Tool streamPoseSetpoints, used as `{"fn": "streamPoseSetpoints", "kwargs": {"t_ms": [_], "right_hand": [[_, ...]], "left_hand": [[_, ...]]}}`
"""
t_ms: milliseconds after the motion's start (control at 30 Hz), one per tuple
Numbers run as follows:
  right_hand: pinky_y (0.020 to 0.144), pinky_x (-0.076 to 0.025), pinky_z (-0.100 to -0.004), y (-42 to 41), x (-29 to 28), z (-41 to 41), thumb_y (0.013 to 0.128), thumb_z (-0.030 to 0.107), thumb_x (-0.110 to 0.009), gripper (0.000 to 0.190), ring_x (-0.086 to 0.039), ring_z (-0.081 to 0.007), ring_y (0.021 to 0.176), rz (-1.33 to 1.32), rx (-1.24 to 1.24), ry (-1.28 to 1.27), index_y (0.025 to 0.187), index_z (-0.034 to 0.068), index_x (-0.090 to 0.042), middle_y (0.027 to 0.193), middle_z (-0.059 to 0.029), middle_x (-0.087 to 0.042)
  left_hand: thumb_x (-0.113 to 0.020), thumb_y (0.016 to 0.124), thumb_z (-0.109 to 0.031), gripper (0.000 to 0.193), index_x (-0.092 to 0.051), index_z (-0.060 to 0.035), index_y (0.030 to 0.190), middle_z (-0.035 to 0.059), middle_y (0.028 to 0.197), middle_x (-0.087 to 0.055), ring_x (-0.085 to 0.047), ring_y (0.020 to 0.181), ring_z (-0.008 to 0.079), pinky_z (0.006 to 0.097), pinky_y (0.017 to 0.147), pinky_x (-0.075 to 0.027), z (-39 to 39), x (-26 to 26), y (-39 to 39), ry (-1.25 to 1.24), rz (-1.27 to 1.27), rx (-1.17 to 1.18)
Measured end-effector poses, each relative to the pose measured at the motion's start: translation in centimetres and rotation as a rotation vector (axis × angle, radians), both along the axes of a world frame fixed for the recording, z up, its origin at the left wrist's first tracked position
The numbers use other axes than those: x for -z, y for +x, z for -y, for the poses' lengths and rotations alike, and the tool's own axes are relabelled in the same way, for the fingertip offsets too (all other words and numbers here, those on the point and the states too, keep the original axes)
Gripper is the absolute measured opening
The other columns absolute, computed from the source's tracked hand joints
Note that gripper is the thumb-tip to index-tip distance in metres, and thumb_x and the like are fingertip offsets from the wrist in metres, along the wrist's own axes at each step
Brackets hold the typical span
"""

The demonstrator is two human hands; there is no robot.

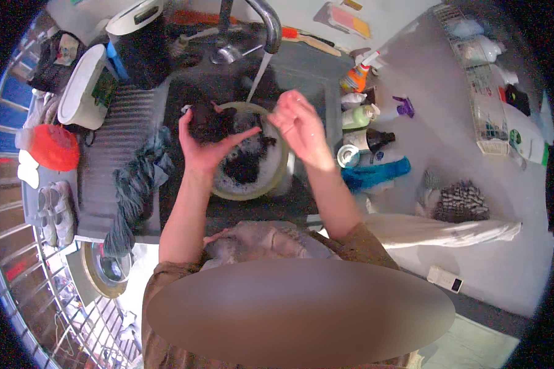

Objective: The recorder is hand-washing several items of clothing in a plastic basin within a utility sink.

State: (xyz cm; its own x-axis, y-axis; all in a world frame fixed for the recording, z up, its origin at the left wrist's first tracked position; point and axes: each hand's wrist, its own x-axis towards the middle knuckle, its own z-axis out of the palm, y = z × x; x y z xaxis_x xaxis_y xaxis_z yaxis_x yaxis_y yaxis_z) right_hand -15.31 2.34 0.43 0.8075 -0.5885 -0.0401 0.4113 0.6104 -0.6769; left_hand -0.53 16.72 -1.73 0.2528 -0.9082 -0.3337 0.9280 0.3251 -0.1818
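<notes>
A pale round basin stands in the dark sink, holding soapy water and dark cloth. From the curved metal faucet a stream of water falls toward the basin's far rim. At the basin's left side, my left hand grips a bunched dark cloth, its thumb stretched out over the water. My right hand is raised at the basin's right rim, wet, with its fingers curled together and nothing visible in them.
Twisted grey-green cloth lies on the ribbed drainboard at left. Bottles, including an orange spray bottle and a green pump bottle, line the right ledge beside a blue cloth. Shoes and a white container stand left.
</notes>
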Motion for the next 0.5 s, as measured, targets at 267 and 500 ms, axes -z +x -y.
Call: {"fn": "streamPoseSetpoints", "kwargs": {"t_ms": [267,500], "right_hand": [[0.080,-0.046,-0.0296,-6.1,14.9,16.2,0.091,0.025,-0.052,0.024,-0.061,-0.0142,0.087,-1.044,0.111,-1.050,0.103,0.006,-0.062,0.096,-0.0044,-0.066],[0.109,-0.015,-0.0551,14.4,12.6,5.5,0.091,0.061,-0.027,0.075,-0.026,-0.0335,0.135,0.132,-0.094,0.549,0.142,0.005,-0.027,0.147,-0.0182,-0.027]], "left_hand": [[-0.061,0.075,-0.032,0.038,-0.059,-0.0108,0.106,0.0117,0.109,-0.060,-0.047,0.116,0.0358,0.0761,0.100,-0.016,-1.1,-0.7,0.7,-0.043,0.037,0.045],[-0.061,0.076,-0.033,0.057,-0.047,-0.0111,0.127,0.0155,0.134,-0.043,-0.034,0.127,0.0392,0.0710,0.102,-0.020,-3.5,-0.1,2.1,0.020,0.090,0.078]]}}
